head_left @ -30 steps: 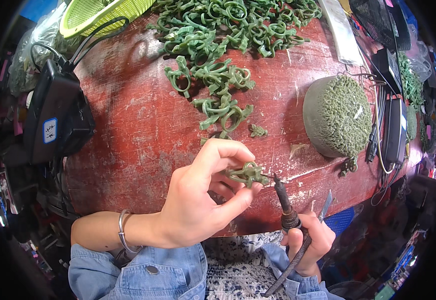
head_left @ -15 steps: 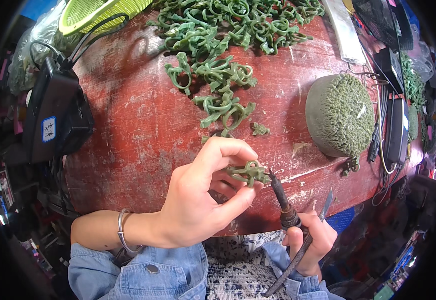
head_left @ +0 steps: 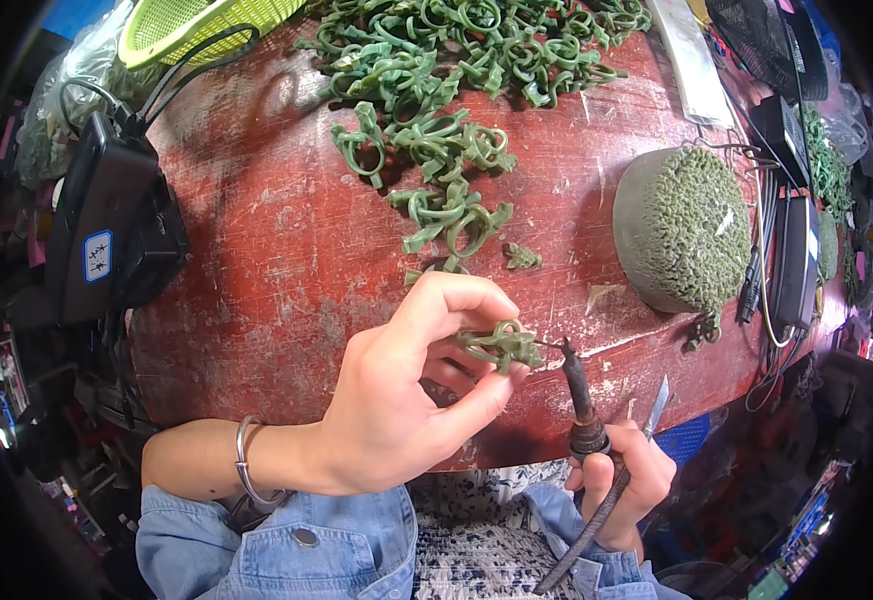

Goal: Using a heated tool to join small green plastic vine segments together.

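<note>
My left hand (head_left: 386, 390) pinches a green wax ring (head_left: 504, 346) between thumb and fingertips, just above the near part of the red table (head_left: 276, 340). In my right hand (head_left: 631, 490) is a dark wax pen (head_left: 577, 390), shaped like a soldering iron, its thin tip pointing up and left. That tip is near the ring's right end; whether it touches cannot be made out. The same hand also grips a slim carving knife (head_left: 658, 405), its blade sticking up and its textured handle slanting down toward my lap. Several more green rings (head_left: 471, 225) lie beyond my left hand.
A large heap of green rings (head_left: 476, 45) covers the far table. At right stands a round block of green wax (head_left: 686, 235) with a crumbly top. A small green scrap (head_left: 522, 257) lies mid-table. Left are a black device (head_left: 106, 220) and a yellow-green basket (head_left: 171, 35); cables (head_left: 761, 240) run along the right.
My right hand has shifted the wax pen slightly right, so its tip is farther from the ring. The left hand and the ring have hardly moved.
</note>
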